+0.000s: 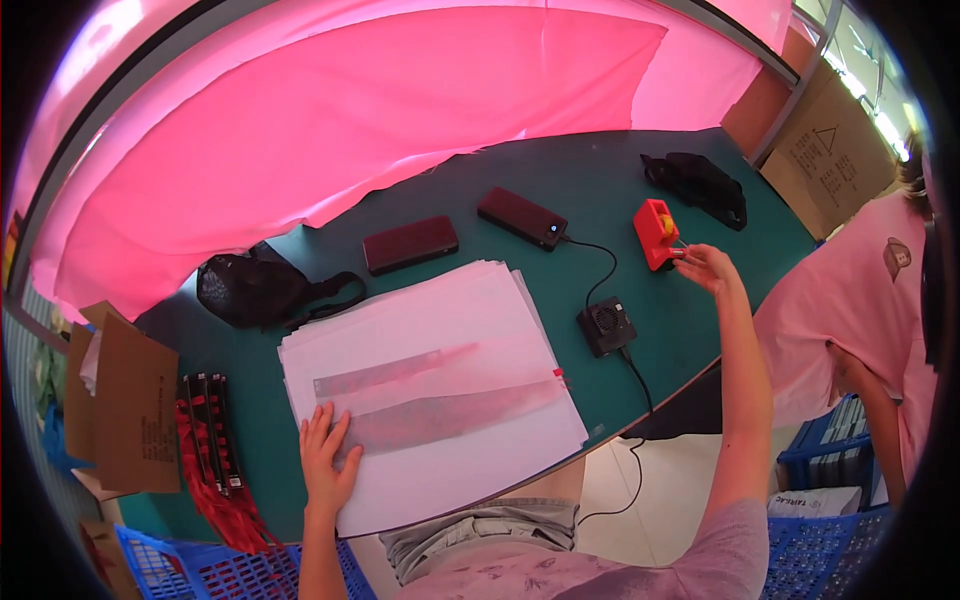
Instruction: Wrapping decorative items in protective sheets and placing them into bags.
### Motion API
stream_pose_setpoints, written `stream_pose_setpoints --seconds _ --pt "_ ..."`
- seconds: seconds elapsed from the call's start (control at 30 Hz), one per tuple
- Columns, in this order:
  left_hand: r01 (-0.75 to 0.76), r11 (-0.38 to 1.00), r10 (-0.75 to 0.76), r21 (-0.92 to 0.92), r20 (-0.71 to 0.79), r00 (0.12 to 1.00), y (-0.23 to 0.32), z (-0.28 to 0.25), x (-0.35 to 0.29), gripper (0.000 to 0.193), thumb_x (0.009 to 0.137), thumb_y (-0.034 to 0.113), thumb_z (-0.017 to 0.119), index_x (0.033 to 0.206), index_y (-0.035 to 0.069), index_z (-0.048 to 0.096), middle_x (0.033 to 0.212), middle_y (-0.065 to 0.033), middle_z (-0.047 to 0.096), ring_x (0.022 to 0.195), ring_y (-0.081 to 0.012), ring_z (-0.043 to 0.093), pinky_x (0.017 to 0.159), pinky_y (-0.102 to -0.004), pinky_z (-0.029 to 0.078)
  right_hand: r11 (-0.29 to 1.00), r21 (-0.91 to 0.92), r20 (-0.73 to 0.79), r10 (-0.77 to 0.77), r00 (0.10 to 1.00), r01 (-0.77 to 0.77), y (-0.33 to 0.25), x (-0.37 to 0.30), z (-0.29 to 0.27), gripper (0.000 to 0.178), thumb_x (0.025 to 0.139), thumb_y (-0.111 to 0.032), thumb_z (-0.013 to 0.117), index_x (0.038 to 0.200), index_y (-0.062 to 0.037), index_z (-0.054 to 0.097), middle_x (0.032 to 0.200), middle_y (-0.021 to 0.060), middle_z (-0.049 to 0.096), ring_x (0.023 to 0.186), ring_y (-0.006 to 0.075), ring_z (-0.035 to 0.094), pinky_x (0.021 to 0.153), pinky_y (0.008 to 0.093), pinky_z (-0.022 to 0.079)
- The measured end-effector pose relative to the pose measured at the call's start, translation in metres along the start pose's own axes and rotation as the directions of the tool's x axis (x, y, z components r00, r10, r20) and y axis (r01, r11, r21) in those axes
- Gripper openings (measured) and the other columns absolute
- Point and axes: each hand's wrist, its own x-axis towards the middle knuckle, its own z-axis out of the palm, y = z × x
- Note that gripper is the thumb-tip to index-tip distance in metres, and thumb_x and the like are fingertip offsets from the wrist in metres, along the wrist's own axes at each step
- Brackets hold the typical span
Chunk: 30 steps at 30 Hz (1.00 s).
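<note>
My left hand (328,462) lies flat with its fingers spread on a stack of large white paper sheets (470,480). Beside its fingertips are two long, translucent grey pieces on the top sheet: a narrower strip (380,373) and a wider, curved one (440,415). A small red tab (558,372) shows at the stack's right edge. Over to the right, my right hand (706,268) pinches at the front end of a red tape dispenser (655,232) with a yellowish roll. The tape between its fingers barely shows.
Behind the stack are two dark red boxes (410,245) (522,217), one cabled to a small black fan (606,326). Black bags (250,290) (695,185) flank them. Red-black straps (210,440) and a carton (125,400) stand left. A person in pink (840,320) is at right.
</note>
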Motion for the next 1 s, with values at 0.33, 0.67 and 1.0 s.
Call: stream_pose_setpoints --seconds 0.33,0.67,1.0 --pt "-0.038 0.999 0.039 0.024 -0.033 0.999 -0.011 0.001 -0.002 0.052 0.079 0.016 0.067 0.13 0.012 0.059 0.143 -0.0095 0.048 0.134 -0.0302 0.041 0.113 -0.0462 0.025 0.972 0.228 0.291 -0.004 0.957 -0.066 0.055 0.055 -0.033 0.007 0.082 -0.008 0.064 0.089 -0.0067 0.063 0.075 0.0023 0.061 0.071 0.0146 0.059 0.061 0.0238 0.049" --pt "-0.029 0.999 0.032 0.037 -0.082 0.996 -0.017 0.004 -0.008 0.049 0.085 0.022 0.063 0.133 0.017 0.056 0.145 -0.0077 0.045 0.138 -0.0261 0.036 0.116 -0.0424 0.022 0.951 0.305 0.187 -0.007 0.982 -0.051 0.041 0.113 -0.049 0.016 0.08 -0.008 0.06 0.092 0.0015 0.054 0.111 0.0319 0.052 0.109 0.046 0.055 0.091 0.0467 0.053" --pt "-0.05 0.998 0.053 0.033 -0.072 0.996 -0.019 0.004 -0.007 0.049 0.087 0.024 0.062 0.135 0.018 0.054 0.147 -0.0081 0.043 0.139 -0.026 0.035 0.116 -0.0424 0.021 0.938 0.333 0.126 0.055 0.991 -0.095 0.033 0.132 -0.069 0.025 0.082 -0.002 0.054 0.104 0.007 0.051 0.112 0.0268 0.053 0.105 0.0423 0.056 0.091 0.0471 0.052"
